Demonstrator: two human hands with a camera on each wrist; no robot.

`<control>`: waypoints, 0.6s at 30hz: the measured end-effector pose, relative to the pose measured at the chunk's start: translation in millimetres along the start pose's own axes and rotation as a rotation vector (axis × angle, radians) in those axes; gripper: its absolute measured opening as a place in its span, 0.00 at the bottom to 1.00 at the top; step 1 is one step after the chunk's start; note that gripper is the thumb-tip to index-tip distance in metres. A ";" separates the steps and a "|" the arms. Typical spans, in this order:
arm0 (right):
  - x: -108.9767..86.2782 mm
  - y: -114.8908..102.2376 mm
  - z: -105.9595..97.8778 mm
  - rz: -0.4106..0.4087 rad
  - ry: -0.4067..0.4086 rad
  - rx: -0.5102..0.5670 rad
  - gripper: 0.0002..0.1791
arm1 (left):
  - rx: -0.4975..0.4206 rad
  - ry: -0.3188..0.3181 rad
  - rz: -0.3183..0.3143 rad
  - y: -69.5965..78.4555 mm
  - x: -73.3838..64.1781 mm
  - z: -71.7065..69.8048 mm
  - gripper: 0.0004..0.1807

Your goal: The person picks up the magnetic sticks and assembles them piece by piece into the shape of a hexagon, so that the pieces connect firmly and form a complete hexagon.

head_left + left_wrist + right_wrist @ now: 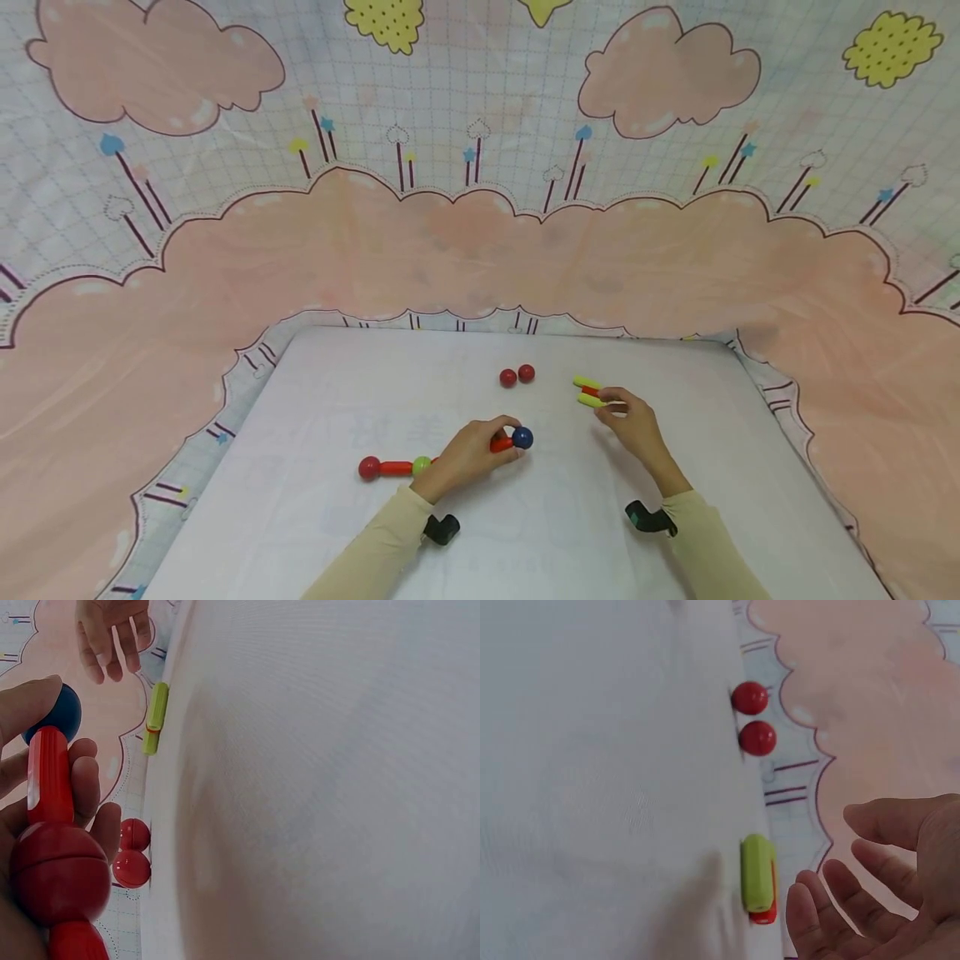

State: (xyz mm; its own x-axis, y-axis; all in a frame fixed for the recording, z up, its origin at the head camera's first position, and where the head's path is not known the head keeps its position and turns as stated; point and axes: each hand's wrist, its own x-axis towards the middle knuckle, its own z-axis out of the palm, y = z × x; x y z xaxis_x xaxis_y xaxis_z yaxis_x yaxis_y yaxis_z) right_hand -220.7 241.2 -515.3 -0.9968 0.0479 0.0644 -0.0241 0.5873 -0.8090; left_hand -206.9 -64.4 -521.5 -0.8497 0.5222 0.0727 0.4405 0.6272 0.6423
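Observation:
My left hand (467, 454) grips a chain of toy balls and rods. A blue ball (522, 437) tops it, thumb laid against the ball. In the left wrist view, a red rod (49, 776) joins that ball to a large red ball (60, 874). Farther left along the chain are a green ball (422, 465), another red rod (396, 468) and a red end ball (369, 468); the hand hides part of the middle. My right hand (633, 425), fingers spread and holding nothing, hovers beside two yellow-green rods (757, 874) and a red rod (765, 916) on the table.
Two loose red balls (517, 376) sit side by side toward the back of the white table (315, 400), left of the loose rods. A patterned cloth (450, 250) with clouds rises behind and at both sides. Each wrist wears a black camera mount (442, 529).

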 end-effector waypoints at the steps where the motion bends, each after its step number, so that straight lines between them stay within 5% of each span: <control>1: 1.2 2.6 -0.4 0.009 -0.003 -0.008 0.19 | -0.002 -0.001 -0.001 0.3 -0.1 -0.1 0.23; 10: 11.5 16.3 -0.1 0.106 -0.012 -0.038 0.19 | -0.015 0.001 -0.001 1.9 -1.4 -0.3 0.22; 18: 19.5 24.3 3.1 0.109 0.007 -0.091 0.18 | -0.031 -0.018 -0.025 3.1 -1.9 -1.8 0.23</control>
State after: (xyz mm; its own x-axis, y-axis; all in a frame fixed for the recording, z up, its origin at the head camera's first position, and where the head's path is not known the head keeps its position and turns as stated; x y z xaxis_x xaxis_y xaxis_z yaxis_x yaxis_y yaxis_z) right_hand -241.0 254.0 -535.5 -0.9926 0.1206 -0.0170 0.0918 0.6494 -0.7549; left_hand -204.4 -64.5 -518.2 -0.8548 0.5171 0.0426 0.4097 0.6222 0.6671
